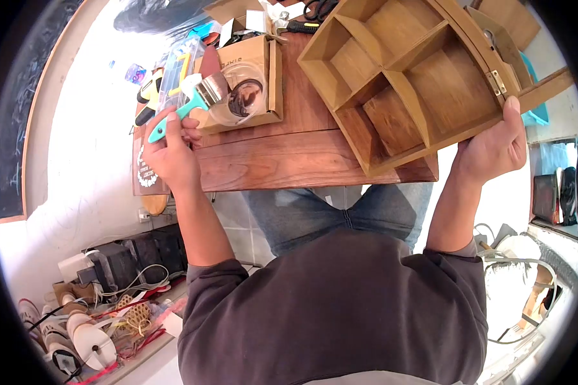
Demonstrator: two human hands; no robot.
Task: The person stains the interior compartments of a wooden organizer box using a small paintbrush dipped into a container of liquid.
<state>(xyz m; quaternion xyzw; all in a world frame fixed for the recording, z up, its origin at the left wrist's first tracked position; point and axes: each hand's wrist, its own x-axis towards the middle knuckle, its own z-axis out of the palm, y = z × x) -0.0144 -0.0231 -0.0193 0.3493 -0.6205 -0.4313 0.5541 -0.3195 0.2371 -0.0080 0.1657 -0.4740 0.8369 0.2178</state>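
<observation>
My left hand point(173, 144) is closed round the turquoise handle of a paintbrush point(189, 106). The brush's bristles point right, beside a clear plastic cup point(245, 96) with dark brown liquid inside, which rests on a cardboard box point(275, 83). My right hand point(498, 138) grips the lower right corner of a wooden compartment box point(404, 77), thumb on its edge near a brass hinge point(496, 83). The box is tilted over the right part of the wooden table, its divided compartments facing me. One lower compartment looks darker and wetter than the others.
The wooden table point(270, 160) has its front edge before my lap. Behind the cup are an opened small box point(244, 29) and a black-yellow tool point(302, 26). Spools point(90, 337) and cords lie at lower left. A blue basin point(536, 109) stands at right.
</observation>
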